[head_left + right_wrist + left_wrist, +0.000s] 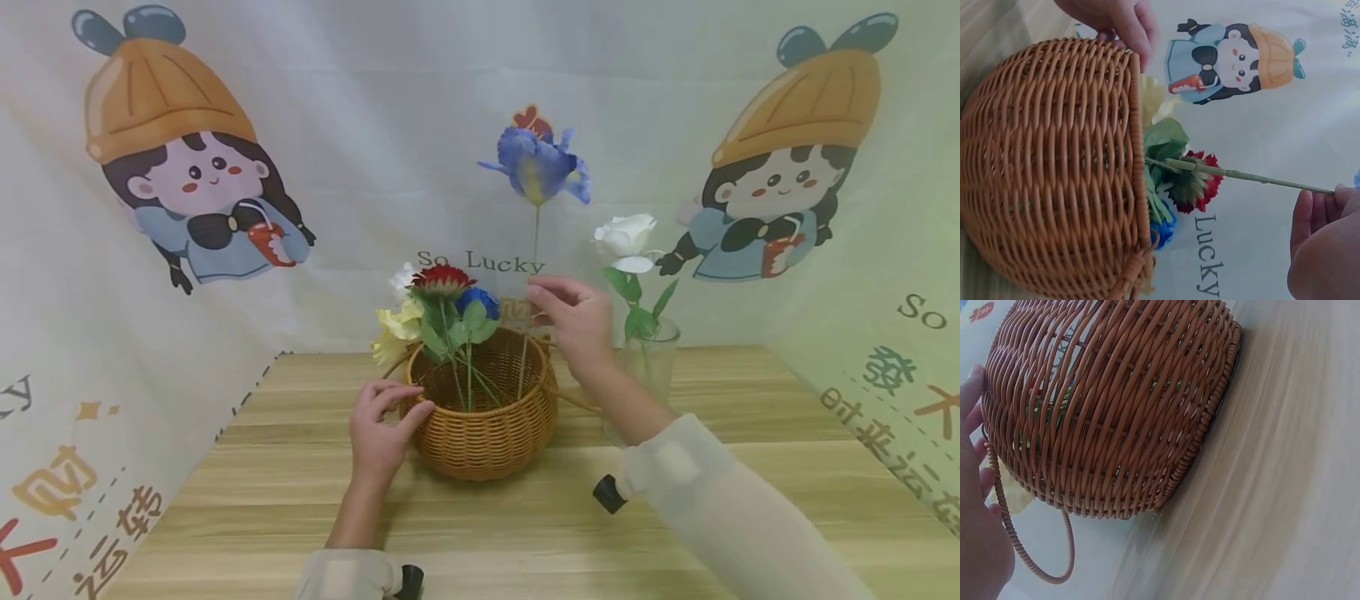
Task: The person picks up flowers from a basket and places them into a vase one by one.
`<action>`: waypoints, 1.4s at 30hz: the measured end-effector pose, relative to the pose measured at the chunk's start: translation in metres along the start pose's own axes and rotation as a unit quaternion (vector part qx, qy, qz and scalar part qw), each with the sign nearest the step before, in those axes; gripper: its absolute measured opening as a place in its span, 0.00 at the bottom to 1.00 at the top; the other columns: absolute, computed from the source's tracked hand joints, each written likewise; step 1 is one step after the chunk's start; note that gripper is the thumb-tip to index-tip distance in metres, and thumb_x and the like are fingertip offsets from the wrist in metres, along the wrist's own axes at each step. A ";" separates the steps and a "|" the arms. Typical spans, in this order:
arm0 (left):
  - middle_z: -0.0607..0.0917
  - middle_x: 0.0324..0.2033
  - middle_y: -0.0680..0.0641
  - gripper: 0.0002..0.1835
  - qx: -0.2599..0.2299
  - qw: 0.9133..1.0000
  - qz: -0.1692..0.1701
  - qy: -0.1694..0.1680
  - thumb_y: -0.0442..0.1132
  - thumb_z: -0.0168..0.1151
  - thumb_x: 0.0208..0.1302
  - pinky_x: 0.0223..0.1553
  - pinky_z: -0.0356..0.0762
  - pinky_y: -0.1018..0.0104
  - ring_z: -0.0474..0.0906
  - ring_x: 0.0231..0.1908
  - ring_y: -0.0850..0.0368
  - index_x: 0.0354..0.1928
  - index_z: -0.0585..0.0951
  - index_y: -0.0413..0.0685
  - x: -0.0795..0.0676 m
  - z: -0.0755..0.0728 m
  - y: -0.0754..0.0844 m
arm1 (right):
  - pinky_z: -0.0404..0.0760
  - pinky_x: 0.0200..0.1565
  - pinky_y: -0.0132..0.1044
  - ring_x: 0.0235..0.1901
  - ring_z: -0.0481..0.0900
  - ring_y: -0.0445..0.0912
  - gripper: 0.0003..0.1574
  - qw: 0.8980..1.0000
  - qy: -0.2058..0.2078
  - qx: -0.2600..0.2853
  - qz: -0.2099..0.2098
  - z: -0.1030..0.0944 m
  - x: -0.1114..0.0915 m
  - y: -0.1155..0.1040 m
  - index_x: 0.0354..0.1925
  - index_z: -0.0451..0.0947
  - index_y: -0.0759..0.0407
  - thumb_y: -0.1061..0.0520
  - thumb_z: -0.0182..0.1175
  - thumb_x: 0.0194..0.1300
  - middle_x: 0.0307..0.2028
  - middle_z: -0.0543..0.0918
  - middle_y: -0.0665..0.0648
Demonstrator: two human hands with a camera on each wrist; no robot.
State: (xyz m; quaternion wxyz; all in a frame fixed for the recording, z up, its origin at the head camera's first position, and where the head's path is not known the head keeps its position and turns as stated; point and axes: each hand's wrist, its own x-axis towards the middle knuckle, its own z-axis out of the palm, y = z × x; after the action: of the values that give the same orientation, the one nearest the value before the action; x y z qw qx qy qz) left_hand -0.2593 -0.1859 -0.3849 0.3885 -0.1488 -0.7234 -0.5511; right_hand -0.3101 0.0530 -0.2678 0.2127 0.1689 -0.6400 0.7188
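Note:
My right hand (pixel 576 323) pinches the long stem of an artificial blue iris (pixel 536 167) with a yellow throat, its bloom high above a brown wicker basket (pixel 487 446). In the right wrist view the lower end of the iris stem (pixel 1235 174) points at the basket's mouth, close over the rim. My left hand (pixel 381 425) holds the basket's rim at its left side, thumb and fingertips on the edge. Inside the basket stand a red flower (pixel 442 279), a blue flower (pixel 480 302) and pale yellow blooms (pixel 397 329) on green stems. White petals show behind them.
A white rose (pixel 626 237) stands in a clear glass vase (pixel 660 367) right of the basket, partly behind my right forearm. Looped handles (pixel 1038 569) stick out from the basket. Printed cloth (pixel 375 125) hangs behind and beside the wooden table (pixel 285 492).

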 end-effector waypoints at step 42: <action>0.78 0.38 0.34 0.12 0.000 1.000 -0.016 -0.017 0.28 0.76 0.47 0.41 0.72 0.56 0.73 0.41 0.45 0.34 0.85 0.32 0.001 -0.004 0.002 | 0.80 0.28 0.28 0.22 0.81 0.42 0.07 0.978 0.170 0.002 -0.121 -0.105 0.022 -0.022 0.36 0.83 0.74 0.68 0.67 0.59 0.24 0.84 0.53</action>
State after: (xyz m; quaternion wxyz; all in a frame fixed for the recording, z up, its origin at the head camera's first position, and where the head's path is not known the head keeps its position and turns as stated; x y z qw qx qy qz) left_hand -0.2575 -0.1890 -0.3823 0.3675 -0.1461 -0.7320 -0.5548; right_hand -0.3143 0.1612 -0.2510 0.4038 0.1205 -0.5678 0.7071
